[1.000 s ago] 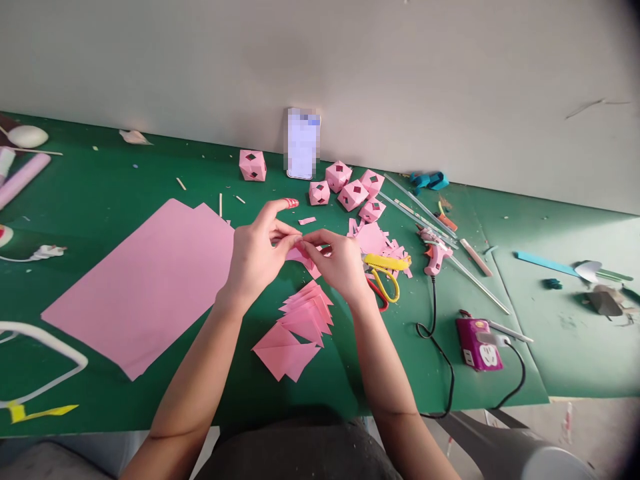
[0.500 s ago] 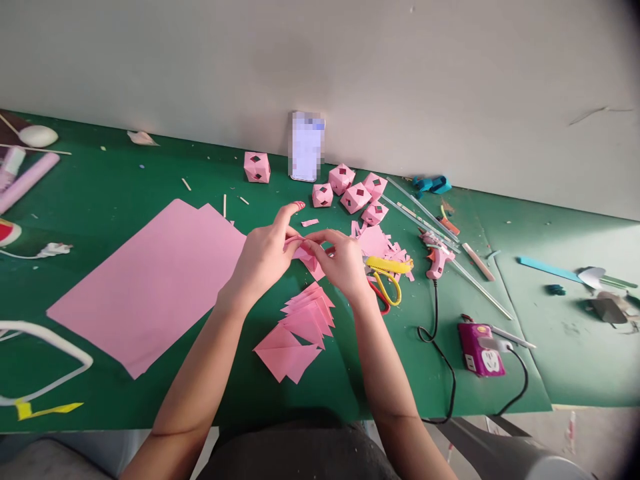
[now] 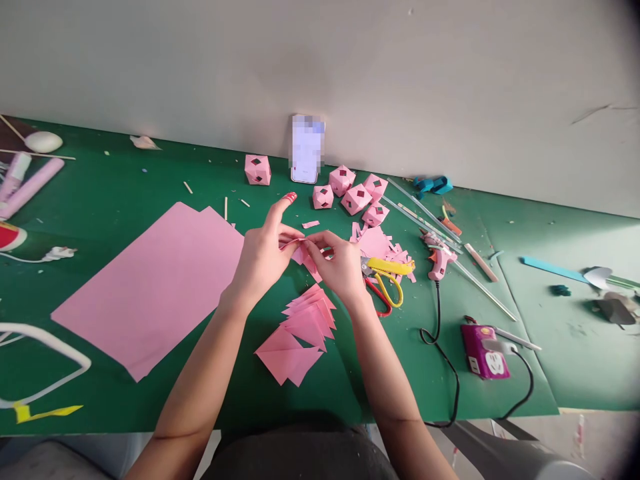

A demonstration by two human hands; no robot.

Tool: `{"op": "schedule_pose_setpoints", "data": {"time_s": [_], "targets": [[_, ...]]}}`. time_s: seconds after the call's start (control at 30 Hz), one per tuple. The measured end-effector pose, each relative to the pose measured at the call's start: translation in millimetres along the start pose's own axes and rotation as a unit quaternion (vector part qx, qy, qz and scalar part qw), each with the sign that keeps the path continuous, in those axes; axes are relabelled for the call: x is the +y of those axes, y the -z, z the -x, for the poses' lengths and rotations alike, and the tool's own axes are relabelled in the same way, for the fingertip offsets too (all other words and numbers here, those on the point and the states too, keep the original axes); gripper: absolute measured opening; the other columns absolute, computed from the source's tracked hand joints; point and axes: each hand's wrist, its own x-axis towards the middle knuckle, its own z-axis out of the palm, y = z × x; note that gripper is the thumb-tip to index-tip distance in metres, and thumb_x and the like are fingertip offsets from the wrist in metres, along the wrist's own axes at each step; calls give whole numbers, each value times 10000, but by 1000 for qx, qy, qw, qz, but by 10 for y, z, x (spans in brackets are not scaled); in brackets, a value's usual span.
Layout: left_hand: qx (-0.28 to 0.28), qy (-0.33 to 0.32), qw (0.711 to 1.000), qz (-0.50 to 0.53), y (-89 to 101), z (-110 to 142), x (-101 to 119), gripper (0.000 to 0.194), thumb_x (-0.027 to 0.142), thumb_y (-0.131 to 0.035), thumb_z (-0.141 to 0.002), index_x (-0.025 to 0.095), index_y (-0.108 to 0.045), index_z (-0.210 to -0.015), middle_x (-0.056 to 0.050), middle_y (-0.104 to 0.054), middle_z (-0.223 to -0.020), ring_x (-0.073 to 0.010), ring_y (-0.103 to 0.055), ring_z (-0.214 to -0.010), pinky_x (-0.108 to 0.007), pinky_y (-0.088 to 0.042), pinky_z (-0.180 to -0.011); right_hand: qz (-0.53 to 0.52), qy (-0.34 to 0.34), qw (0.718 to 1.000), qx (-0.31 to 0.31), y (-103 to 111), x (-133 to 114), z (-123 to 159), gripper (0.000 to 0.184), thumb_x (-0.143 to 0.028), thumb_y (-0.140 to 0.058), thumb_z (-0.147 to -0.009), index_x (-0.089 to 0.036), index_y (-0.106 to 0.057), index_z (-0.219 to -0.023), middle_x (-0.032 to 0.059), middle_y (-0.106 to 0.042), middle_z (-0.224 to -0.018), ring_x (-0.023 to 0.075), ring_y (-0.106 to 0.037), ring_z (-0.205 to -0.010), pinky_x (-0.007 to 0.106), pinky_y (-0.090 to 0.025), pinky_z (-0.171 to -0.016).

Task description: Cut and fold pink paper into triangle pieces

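Both my hands meet above the green table, pinching one small piece of pink paper (image 3: 299,243) between thumbs and fingers. My left hand (image 3: 263,260) grips its left side, the index finger raised away from the others. My right hand (image 3: 337,263) closes on the other side, fingertips touching those of the left. Much of the paper is hidden by the fingers. Just below lies a fanned row of folded pink paper squares (image 3: 305,320). Beyond the hands sit several pink paper cubes (image 3: 357,199) with diamond-shaped holes, one (image 3: 257,171) apart on the left.
Large pink sheets (image 3: 150,287) lie at left. Right of my hands are pink scraps (image 3: 375,241), scissors (image 3: 393,290), a yellow cutter (image 3: 395,267), a corded glue gun (image 3: 439,259) and a purple socket block (image 3: 483,353). A phone (image 3: 307,150) leans against the wall.
My hands stay together on the paper with small finger movements; the left index finger has lifted higher. The whole view has shifted slightly. The things on the table have stayed in place.
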Motion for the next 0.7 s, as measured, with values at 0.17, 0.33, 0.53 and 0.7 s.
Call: {"op": "schedule_pose_setpoints", "data": {"time_s": [0.17, 0.33, 0.53, 0.7], "targets": [[49, 21, 998, -14, 18, -16, -13, 590, 119, -678, -884, 247, -541, -1443, -3, -818, -964, -204, -808, -869, -345, -664, -851, -119, -36, 991, -50, 15, -9, 1, 214, -289, -645, -936, -237, -724, -1128, 13, -787, -848, 182, -749, -784, 308, -584, -714], [114, 62, 988, 84, 34, -43, -64, 670, 148, -719, -853, 253, -474, -1467, -21, -806, -1003, -223, -803, -934, -338, -675, -808, -313, -70, 940, -113, 182, -7, -36, 375, -320, -753, -870, -265, -693, -1236, 34, -781, -1055, 183, -745, -931, 315, -631, -787], [90, 69, 982, 153, -61, -39, -31, 621, 194, -733, -873, 263, -483, -1437, -20, -773, -1001, -208, -807, -877, -336, -690, -774, -350, -105, 924, -114, 147, -20, -61, 348, -466, -871, -779, -242, -758, -1020, 23, -778, -968, 174, -737, -853, 289, -622, -705], [57, 94, 977, 183, -98, -13, 26, 597, 238, -753, -891, 259, -506, -1434, -34, -770, -1036, -191, -808, -797, -305, -696, -717, -317, -83, 944, -46, 63, 2, -66, 332, -528, -806, -833, -222, -731, -937, 19, -764, -870, 171, -731, -809, 292, -606, -702]]}}
